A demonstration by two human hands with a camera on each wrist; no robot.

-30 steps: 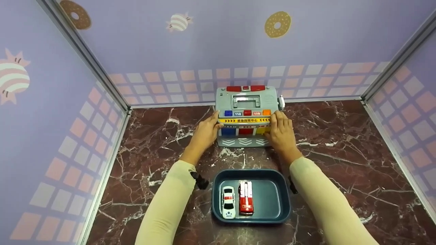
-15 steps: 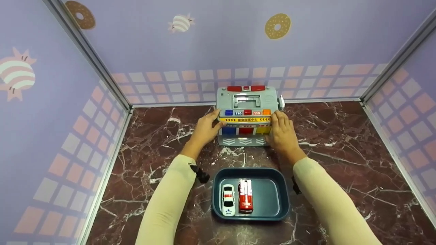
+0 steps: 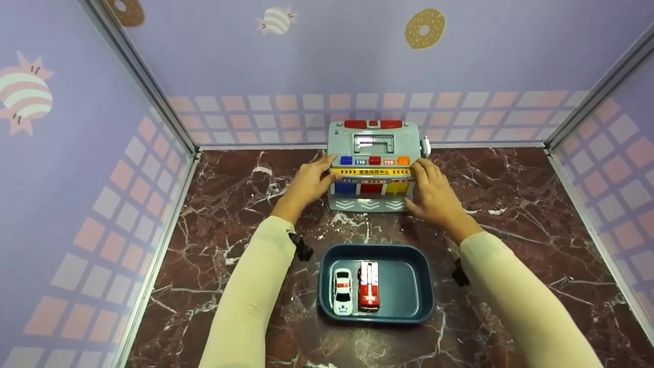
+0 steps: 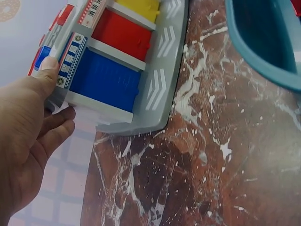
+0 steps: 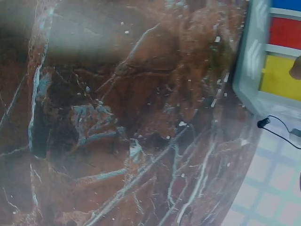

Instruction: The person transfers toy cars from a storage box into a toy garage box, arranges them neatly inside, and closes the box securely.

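Note:
A grey toy garage (image 3: 375,204) with blue, red and yellow doors stands against the back wall. My left hand (image 3: 307,181) grips its left end; in the left wrist view, the thumb (image 4: 49,66) lies by the blue button and the other fingers bend behind the side. At the right end, my right hand (image 3: 434,191) touches the upper corner with its fingers extended and its thumb spread lower down. A fingertip (image 5: 295,70) overlaps the yellow door (image 5: 277,77) in the right wrist view; most of that hand is out of that frame.
Nearer me, a dark blue tray (image 3: 327,286) holds a white police car (image 3: 342,291) and a red fire engine (image 3: 369,294). A white handset (image 3: 425,146) hangs on the garage's right side. Patterned walls (image 3: 378,66) enclose the marbled tabletop (image 3: 230,286).
My right hand has shifted right and loosened, its thumb moving away from the yellow door. The left hand keeps its place on the garage. The head view has tilted slightly.

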